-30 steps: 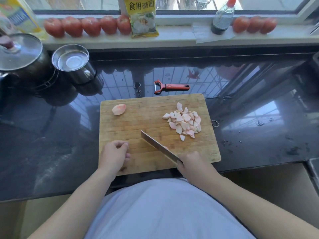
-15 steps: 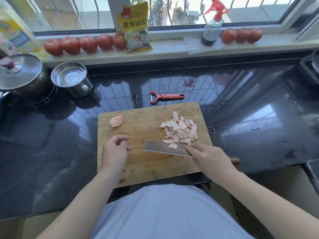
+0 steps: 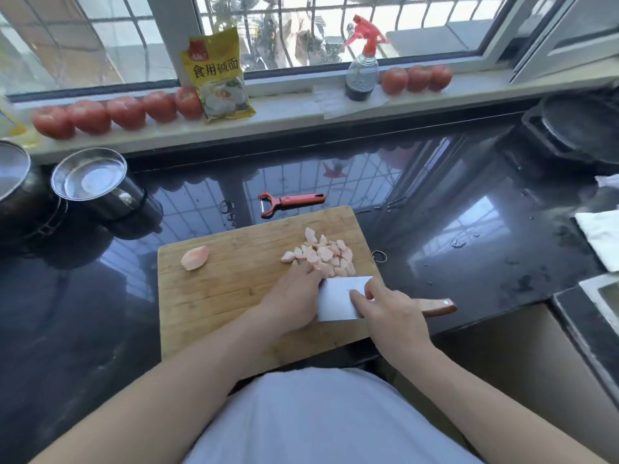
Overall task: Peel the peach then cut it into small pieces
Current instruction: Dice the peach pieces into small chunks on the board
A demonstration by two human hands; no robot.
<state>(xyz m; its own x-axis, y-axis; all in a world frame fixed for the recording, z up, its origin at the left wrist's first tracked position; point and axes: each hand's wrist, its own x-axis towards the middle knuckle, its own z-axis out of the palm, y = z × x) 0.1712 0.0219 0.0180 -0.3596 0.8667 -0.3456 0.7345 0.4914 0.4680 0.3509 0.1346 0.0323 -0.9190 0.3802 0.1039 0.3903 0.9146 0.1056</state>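
A bamboo cutting board (image 3: 234,296) lies on the black counter. On its far right is a pile of small pink peach pieces (image 3: 321,252). One larger peeled peach chunk (image 3: 195,257) sits alone at the far left. A cleaver (image 3: 338,299) lies flat just in front of the pile, its wooden handle pointing right. My right hand (image 3: 392,313) holds it where blade meets handle, with two fingers on the flat blade. My left hand (image 3: 294,293) is beside the blade's left edge, fingertips touching the near side of the pile.
A red peeler (image 3: 291,200) lies behind the board. A steel cup (image 3: 90,179) and a dark pot (image 3: 16,195) stand at the left. Tomatoes (image 3: 107,112), a yellow packet (image 3: 219,78) and a spray bottle (image 3: 363,68) line the sill. White cloths (image 3: 599,236) lie at the right.
The cleaver went from angled, edge down, to flat in front of the pile. My left hand moved right across the board to the pile. The camera tilted up.
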